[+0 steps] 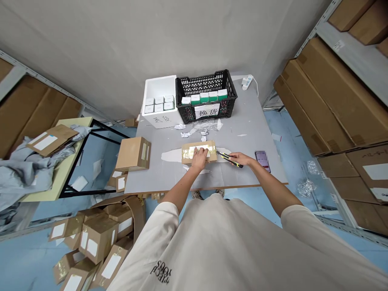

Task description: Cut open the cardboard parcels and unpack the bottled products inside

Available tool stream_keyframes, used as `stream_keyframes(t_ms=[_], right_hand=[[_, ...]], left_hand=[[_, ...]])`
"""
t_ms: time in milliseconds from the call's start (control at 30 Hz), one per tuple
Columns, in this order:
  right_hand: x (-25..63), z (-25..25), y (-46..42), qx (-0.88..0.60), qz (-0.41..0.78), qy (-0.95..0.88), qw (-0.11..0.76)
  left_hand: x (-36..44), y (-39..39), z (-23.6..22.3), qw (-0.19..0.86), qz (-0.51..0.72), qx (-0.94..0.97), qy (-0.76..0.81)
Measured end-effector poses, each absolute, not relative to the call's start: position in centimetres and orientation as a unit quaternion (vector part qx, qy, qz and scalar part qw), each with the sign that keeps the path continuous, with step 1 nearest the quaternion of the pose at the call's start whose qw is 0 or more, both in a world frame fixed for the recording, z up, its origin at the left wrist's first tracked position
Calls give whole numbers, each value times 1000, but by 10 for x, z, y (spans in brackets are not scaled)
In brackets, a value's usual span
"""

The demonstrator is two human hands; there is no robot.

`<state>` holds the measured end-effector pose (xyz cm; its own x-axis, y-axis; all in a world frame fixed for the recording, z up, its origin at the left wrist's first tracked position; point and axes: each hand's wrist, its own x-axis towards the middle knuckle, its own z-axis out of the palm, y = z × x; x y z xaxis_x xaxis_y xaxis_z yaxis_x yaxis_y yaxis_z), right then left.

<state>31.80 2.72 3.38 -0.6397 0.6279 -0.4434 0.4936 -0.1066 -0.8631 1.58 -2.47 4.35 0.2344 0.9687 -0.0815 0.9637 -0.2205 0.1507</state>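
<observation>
Right hand (pixel 238 159) is clamping the cutter (pixel 226 156) at the right end of the taped carton (pixel 194 147); left hand (pixel 199 157), fingers apart, is pressing its top. Far crate (pixel 182 111) is displaying "换货".

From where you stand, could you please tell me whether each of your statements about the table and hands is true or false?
1. The left hand rests on the taped carton. True.
2. The right hand is bare of any tool. False: it holds a black-and-yellow cutter.
3. The black crate holds small white-and-green boxes. True.
4. The white foam box stands to the right of the black crate. False: it stands to the left of it.
5. The phone lies on the table, to the right of the taped carton. True.
</observation>
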Motion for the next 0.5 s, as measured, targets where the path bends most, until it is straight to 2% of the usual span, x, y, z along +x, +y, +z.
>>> stream_keyframes(t_ms=[167,333,500], right_hand=[[322,30,24,-421,612,-666,69],[320,30,24,-481,570,-650,142],[310,52,26,-506,515,-670,176]], left_hand=[[15,-28,41,93,34,783,614],[11,-30,47,135,94,771,615],[6,-12,61,101,137,739,651]])
